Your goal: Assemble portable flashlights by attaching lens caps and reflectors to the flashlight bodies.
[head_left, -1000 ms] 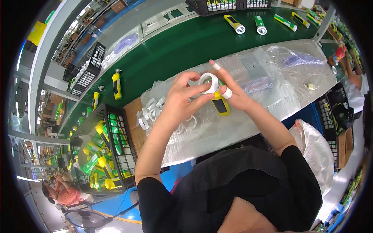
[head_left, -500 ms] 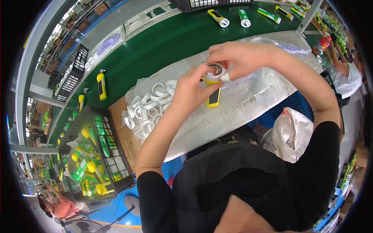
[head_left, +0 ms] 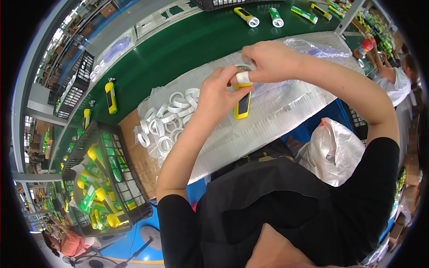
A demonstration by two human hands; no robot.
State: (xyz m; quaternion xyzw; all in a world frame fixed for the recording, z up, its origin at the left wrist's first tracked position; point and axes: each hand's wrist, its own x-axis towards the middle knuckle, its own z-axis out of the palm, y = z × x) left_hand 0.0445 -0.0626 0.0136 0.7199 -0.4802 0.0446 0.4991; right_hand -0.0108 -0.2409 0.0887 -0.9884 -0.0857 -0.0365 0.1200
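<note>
A yellow flashlight (head_left: 241, 108) with a dark panel on its body stands between my hands, its round lens end up and partly covered by my fingers. My left hand (head_left: 218, 94) grips it just below the head, thumb across the front. From the far side my right hand (head_left: 273, 62) closes over the rim of the head; a white wrap (head_left: 242, 77) is around one of its digits. White plastic rings (head_left: 166, 120) lie in a loose heap left of my left forearm, on a padded translucent sheet (head_left: 219, 147).
A black crate (head_left: 134, 190) of yellow and green flashlights stands at the left. More flashlights (head_left: 246, 17) lie along the green conveyor belt (head_left: 178, 49). Clear plastic film (head_left: 317, 49) lies at the sheet's far right, and a white sack (head_left: 333, 152) sits below its right edge. Co-workers (head_left: 395, 80) are beyond.
My right hand has turned over the flashlight's head, bringing its wrapped digit across the front and covering most of the lens and white ring seen before. The view has shifted slightly.
</note>
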